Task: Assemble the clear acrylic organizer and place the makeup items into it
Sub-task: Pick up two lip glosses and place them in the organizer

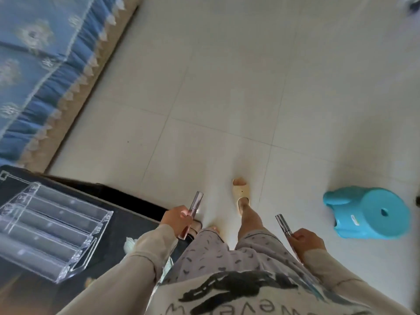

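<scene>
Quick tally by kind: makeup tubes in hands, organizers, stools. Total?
Makeup tubes: 2 (pinkish tube in left hand, silver tube in right hand)
Clear acrylic organizer: 1
Teal stool: 1
Total: 4

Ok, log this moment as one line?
left hand: holds pink tube | right hand: holds silver tube | organizer: on table, tiers empty | tubes: not yet placed
</scene>
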Motion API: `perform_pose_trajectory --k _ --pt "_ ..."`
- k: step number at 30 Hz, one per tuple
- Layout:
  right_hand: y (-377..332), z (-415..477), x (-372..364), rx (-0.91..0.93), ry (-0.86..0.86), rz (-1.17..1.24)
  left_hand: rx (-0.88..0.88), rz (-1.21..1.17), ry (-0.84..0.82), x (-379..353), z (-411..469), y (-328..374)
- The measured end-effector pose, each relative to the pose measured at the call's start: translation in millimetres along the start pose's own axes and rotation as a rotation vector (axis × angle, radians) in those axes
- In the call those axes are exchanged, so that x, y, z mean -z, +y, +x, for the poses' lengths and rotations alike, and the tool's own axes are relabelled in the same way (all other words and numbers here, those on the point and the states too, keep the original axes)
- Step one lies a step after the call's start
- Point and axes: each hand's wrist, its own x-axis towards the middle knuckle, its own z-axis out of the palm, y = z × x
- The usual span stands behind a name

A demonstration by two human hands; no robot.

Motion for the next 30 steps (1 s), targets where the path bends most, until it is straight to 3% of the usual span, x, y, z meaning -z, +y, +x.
perform_pose_trajectory --k 9,17,23,30 --pt "-151 89 93 0.351 -0.046 -0.204 0.361 -0.217 0.070 1 9 3" --pt "-274 119 128 0.603 -0.065 -0.358 0.552 -0.393 0.050 -16 8 12" --pt "-351 121 104 0.653 -0.128 -0.526 0.670 -0.547 0.088 12 22 -9" --pt "-443 105 69 0.644 -0.136 -0.604 0.668 -0.599 0.155 106 56 -50"
